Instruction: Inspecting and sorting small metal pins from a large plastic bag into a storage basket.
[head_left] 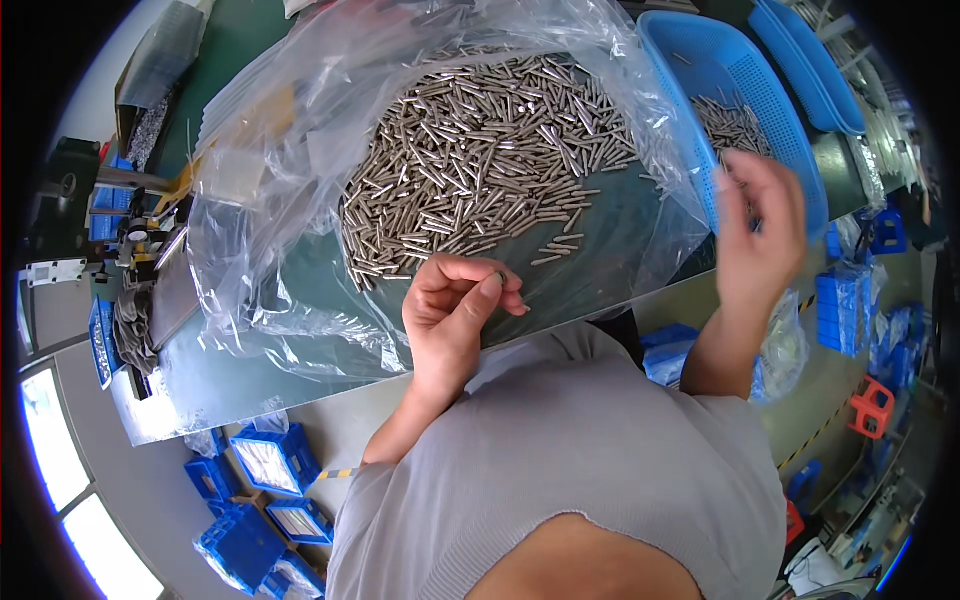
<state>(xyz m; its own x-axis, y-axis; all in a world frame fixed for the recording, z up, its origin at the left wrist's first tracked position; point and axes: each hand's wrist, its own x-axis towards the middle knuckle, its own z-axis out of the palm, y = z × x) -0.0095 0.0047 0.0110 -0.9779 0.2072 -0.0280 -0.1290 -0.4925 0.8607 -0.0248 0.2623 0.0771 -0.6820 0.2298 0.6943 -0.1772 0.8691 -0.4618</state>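
Observation:
A broad pile of short, slim metal pins (480, 150) lies on a clear plastic bag (320, 140) spread over the green tabletop. In front of the pile, my left hand (450, 315) is closed, thumb pressed against the curled fingers. A small metal end, seemingly of a pin, peeks out at its fingertips. My right hand (760, 225) is at the near part of a blue perforated basket (680, 90), smeared by motion. Whether its fingers hold anything does not show. More pins (733, 127) lie inside the basket, just beyond that hand.
Another blue basket (815, 70) stands at the far right. Metal equipment (135, 225) occupies the table's left end. Blue crates (275, 460) are on the floor at lower left, and a red stool (872, 408) stands on the right.

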